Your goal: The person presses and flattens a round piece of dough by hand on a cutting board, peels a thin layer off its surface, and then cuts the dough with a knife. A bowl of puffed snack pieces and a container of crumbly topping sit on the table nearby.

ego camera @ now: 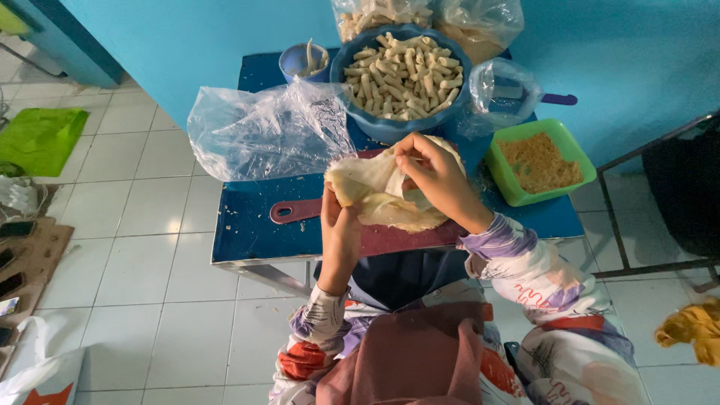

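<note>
Above the near half of the blue surface (247, 232), a thin, pale sheet of dough (371, 187) is held up between both hands, its edges hanging loose and folded. The right hand (439, 176) pinches the upper edge of the sheet between thumb and fingertips, closed on it from above. The left hand (339, 229) grips the lower left part of the sheet from below, fingers curled around the fold. Both sleeves are patterned in white, purple and red.

Directly under the sheet lies a dark red cutting board (390, 238) with a handle that has a round hole and points left. Just beyond the hands stands a large blue bowl (375, 127) heaped with small pale rolled pieces (405, 75). Left of the bowl a crumpled clear plastic bag (262, 131) lies on the surface, touching the bowl's side. Behind that bag sits a small blue cup (294, 64) with a few pale sticks in it. Right of the bowl is another clear bag (502, 94) over a container, with a purple handle (559, 99) poking out to the right. Near the right hand, at the surface's right edge, stands a green rectangular tub (510, 180) filled with orange-brown crumbs (538, 161). Two more filled plastic bags (480, 22) rest at the back against the turquoise wall (195, 37).

White floor tiles (135, 247) surround the surface; a green sheet (41, 139) lies far left, and a yellow cloth (694, 330) far right.
</note>
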A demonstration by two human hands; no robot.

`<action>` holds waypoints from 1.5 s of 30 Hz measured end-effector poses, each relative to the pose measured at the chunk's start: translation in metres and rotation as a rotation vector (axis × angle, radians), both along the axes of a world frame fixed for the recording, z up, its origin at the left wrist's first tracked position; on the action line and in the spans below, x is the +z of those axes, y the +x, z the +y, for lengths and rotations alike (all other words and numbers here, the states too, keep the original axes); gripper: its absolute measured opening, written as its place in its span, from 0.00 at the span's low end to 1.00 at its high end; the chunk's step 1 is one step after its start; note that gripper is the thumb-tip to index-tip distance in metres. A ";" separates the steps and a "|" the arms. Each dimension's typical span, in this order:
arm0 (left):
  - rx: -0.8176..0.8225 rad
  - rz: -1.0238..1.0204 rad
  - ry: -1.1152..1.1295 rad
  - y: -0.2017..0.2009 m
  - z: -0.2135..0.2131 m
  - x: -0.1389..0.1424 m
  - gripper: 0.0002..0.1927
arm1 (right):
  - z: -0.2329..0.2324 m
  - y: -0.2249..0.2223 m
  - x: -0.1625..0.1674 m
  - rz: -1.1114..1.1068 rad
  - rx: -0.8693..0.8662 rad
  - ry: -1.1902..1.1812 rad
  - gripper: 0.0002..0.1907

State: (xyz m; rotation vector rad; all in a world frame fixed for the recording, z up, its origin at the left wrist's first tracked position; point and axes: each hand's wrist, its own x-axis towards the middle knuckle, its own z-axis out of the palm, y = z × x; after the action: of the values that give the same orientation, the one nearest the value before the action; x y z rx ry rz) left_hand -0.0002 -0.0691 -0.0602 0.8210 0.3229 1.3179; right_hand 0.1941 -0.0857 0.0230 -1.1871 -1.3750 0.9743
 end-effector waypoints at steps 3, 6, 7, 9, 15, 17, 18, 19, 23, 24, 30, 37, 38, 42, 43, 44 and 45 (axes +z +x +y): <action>0.025 0.068 0.036 0.000 0.000 -0.005 0.21 | 0.003 -0.001 0.004 -0.047 0.108 0.012 0.07; 0.068 0.250 0.164 0.001 0.002 -0.009 0.14 | 0.006 -0.008 0.012 -0.309 0.165 -0.037 0.08; 0.068 0.272 0.189 0.003 -0.001 -0.010 0.14 | 0.007 -0.012 0.014 -0.426 0.161 -0.068 0.08; 0.091 0.333 0.244 0.005 -0.006 -0.012 0.13 | 0.003 -0.025 0.015 -0.445 0.098 0.162 0.08; 0.021 0.174 0.130 0.010 -0.011 -0.008 0.13 | 0.001 -0.041 0.018 -0.590 -0.163 0.404 0.10; 0.038 0.156 0.122 0.010 -0.012 -0.005 0.20 | 0.004 -0.042 0.018 -0.540 -0.089 0.396 0.12; 0.053 0.168 0.117 0.011 -0.011 -0.003 0.21 | 0.006 -0.041 0.017 -0.480 0.000 0.396 0.13; 0.068 0.180 0.111 0.012 -0.011 -0.001 0.22 | 0.007 -0.041 0.017 -0.418 0.090 0.395 0.15; -0.017 0.028 -0.026 0.014 -0.012 0.005 0.22 | 0.009 -0.041 0.017 -0.408 0.111 0.330 0.13; -0.030 0.010 -0.064 0.015 -0.012 0.007 0.20 | 0.008 -0.041 0.017 -0.395 0.098 0.285 0.12; -0.118 -0.068 -0.161 0.010 -0.007 0.013 0.23 | 0.003 -0.045 0.016 -0.622 -0.023 0.479 0.11; -0.106 -0.232 -0.378 -0.030 -0.015 0.030 0.34 | 0.005 -0.017 0.040 -0.657 -0.269 0.594 0.11; -0.062 -0.238 -0.379 -0.036 -0.014 0.034 0.35 | 0.003 -0.010 0.045 -0.569 -0.246 0.520 0.12; 0.059 -0.246 -0.360 -0.047 -0.015 0.046 0.35 | -0.010 0.011 0.059 -0.351 -0.154 0.321 0.13; 0.115 -0.240 -0.312 -0.047 -0.017 0.047 0.34 | -0.012 0.015 0.061 -0.329 -0.137 0.299 0.13; 0.169 -0.237 -0.257 -0.047 -0.016 0.047 0.34 | -0.010 0.018 0.063 -0.327 -0.147 0.345 0.12; 0.146 -0.242 -0.277 -0.047 -0.015 0.047 0.33 | -0.007 0.022 0.065 -0.327 -0.156 0.396 0.12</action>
State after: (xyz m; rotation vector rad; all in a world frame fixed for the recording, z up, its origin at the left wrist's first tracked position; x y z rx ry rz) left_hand -0.0477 -0.0840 -0.0129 0.4066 0.3687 1.4535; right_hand 0.2162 -0.0930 0.0878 -1.1572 -1.6126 0.3807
